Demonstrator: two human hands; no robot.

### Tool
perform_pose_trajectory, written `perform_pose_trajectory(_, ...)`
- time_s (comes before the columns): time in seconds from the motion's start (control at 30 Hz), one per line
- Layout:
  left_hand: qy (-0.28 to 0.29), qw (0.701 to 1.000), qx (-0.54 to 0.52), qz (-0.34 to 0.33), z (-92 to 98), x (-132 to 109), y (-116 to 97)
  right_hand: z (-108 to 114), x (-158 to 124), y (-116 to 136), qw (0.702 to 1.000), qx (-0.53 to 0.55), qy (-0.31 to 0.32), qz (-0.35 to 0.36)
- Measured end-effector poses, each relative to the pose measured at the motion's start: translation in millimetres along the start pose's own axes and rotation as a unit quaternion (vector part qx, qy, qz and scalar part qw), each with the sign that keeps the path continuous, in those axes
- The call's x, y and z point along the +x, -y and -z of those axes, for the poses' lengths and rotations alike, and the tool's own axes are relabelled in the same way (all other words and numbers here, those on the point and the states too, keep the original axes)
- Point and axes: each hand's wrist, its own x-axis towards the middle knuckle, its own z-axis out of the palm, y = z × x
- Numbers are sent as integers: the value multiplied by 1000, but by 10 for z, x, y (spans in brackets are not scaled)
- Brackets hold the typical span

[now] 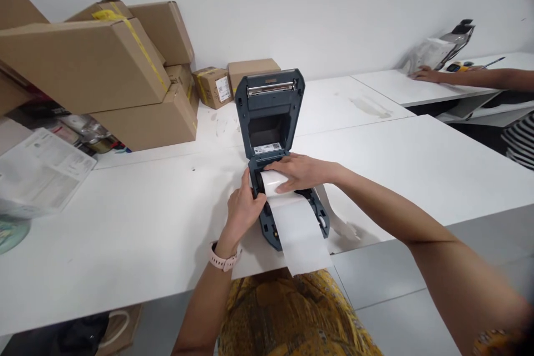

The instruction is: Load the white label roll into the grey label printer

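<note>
A dark grey label printer (268, 226) stands on the white table with its lid (271, 108) raised. In its body lies a white label roll (274, 182), and a strip of label paper (301, 233) runs from it over the front toward my lap. My left hand (244, 206) grips the printer's left side, the thumb bent over the rim beside the roll. Across the top of the roll comes my right hand (302, 171), its fingers and thumb closed round the roll; part of the roll's right end is hidden under it.
Cardboard boxes (83, 67) are stacked at the left, with smaller ones (212, 87) against the wall. A clear plastic-wrapped package (41, 172) lies at the left. At the far right, a co-worker's hand (425, 74) rests on another table. The white table's (167, 222) front edge is close to me.
</note>
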Motion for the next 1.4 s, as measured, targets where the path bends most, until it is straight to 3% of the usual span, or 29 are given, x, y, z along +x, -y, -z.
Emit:
perform_pose_trajectory(0.2, -2, 1000, -24, 8, -3, 5, 14, 35, 249, -23, 998, 38, 54, -2)
perform_pose_trajectory(0.33, 6, 998, -57, 14, -2, -8, 26, 170, 7, -172, 973, 216, 34, 70)
perform_pose_trajectory(0.4, 13, 997, -70, 13, 3, -14, 27, 241, -276, -252, 937, 326, -29, 119)
perform_pose_trajectory(0.47, 12, 997, -71, 11, 8, -19, 21, 283, -640, -293, 892, 420, -122, 115)
perform_pose_trajectory(0.57, 3, 998, -58, 11, 13, -24, 3, 261, -1229, -358, 800, 526, -288, 7)
perform_pose_trajectory(0.6, 3, 998, -55, 12, 13, -25, -2, 229, -1409, -416, 782, 525, -333, -38)
perform_pose_trajectory(0.7, 4, 999, -52, 14, 9, -23, -7, 61, -1816, -757, 834, 447, -295, -133)
perform_pose_trajectory(0.8, -3, 999, -51, 14, -3, -15, 7, -191, -1955, -1187, 876, 360, -251, -200)
perform_pose_trajectory(0.87, -7, 998, -53, 13, -14, -8, 19, -363, -1896, -1387, 887, 340, -222, -220)
perform_pose_trajectory(1.03, -14, 998, -67, 13, -31, -3, 37, -585, -1387, -1520, 865, 412, -208, -194)
perform_pose_trajectory(1.17, -13, 996, -90, 8, -33, -3, 46, -484, -930, -1552, 880, 411, -176, -159)
perform_pose_trajectory(1.27, -11, 995, -97, 17, -32, -1, 50, -268, -826, -1494, 905, 375, -142, -144)
perform_pose_trajectory(1.33, -7, 994, -104, 21, -32, -1, 52, -80, -910, -1315, 910, 348, -178, -138)
perform_pose_trajectory(1.4, -6, 994, -106, 20, -34, -2, 56, 92, -1069, -1014, 897, 336, -261, -124)
